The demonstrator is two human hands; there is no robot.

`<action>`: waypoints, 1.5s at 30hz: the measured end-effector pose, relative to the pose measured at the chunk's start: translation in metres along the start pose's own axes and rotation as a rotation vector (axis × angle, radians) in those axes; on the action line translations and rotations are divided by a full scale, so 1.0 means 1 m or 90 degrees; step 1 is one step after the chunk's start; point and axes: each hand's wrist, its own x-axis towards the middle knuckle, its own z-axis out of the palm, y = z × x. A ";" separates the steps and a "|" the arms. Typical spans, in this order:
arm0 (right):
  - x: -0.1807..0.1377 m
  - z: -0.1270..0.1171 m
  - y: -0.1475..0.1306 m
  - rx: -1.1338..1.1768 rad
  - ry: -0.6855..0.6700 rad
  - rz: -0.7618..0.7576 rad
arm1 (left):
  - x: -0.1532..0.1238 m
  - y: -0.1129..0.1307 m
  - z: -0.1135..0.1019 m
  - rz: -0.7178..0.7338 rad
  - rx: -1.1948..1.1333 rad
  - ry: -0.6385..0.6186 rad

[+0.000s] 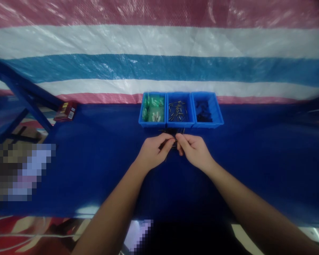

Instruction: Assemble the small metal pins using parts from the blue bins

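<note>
My left hand [153, 151] and my right hand [193, 150] meet at the middle of a blue-covered table [95, 156]. Both are pinched, fingertips almost touching, on small dark parts too small to name. A little heap of thin dark pins [172, 132] lies on the cloth just beyond my fingers. Behind it stand three blue bins in a row: the left bin [152, 109] holds green and white pieces, the middle bin [180, 110] holds thin metal pins, the right bin [206, 109] holds dark pieces.
A small red box [66, 111] lies at the table's far left edge. A blue metal frame [23, 94] slants at the left. A striped red, white and blue tarp [159, 46] hangs behind the table.
</note>
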 end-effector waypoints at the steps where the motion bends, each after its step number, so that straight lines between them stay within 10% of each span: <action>1: 0.000 0.000 0.000 0.002 0.002 0.002 | 0.000 0.000 0.000 0.001 0.005 0.001; 26: 0.011 -0.003 0.004 0.334 0.076 0.103 | 0.000 -0.007 0.000 -0.033 0.086 0.013; 35: 0.007 -0.006 0.013 -0.100 0.160 -0.079 | 0.000 -0.006 -0.001 -0.035 0.095 0.023; 45: 0.007 -0.011 0.012 -0.265 0.056 -0.131 | -0.001 -0.006 -0.001 -0.040 0.097 0.020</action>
